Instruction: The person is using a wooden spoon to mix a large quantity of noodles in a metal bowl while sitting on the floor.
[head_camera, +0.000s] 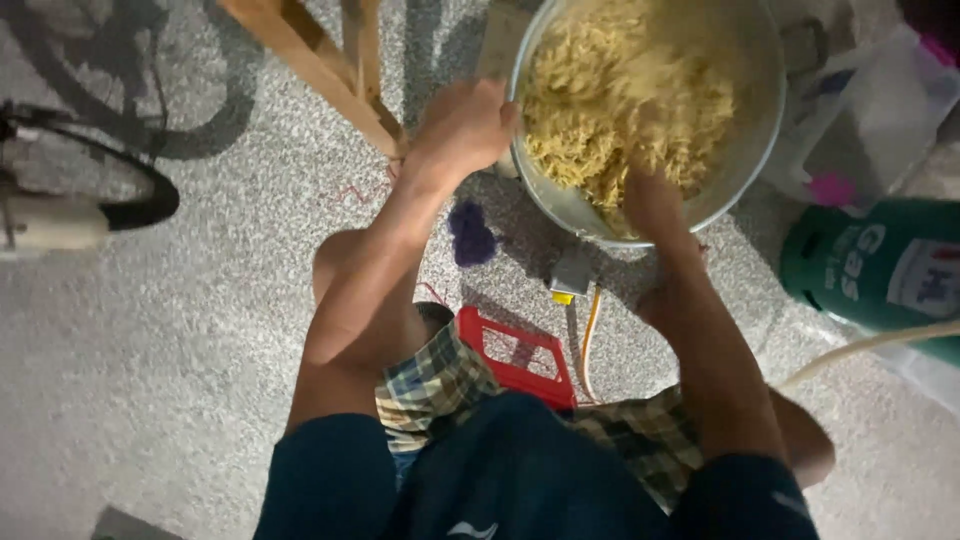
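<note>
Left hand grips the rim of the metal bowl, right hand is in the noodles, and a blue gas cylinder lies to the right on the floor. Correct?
Not quite: the gas cylinder is green, not blue, as the head view shows. The rest holds: the left hand grips the rim of the metal bowl, and the right hand is in the noodles.

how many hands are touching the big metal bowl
2. The left hand grips the rim of the metal bowl on its left side; the right hand reaches into the noodles at the near edge, fingers partly hidden.
</note>
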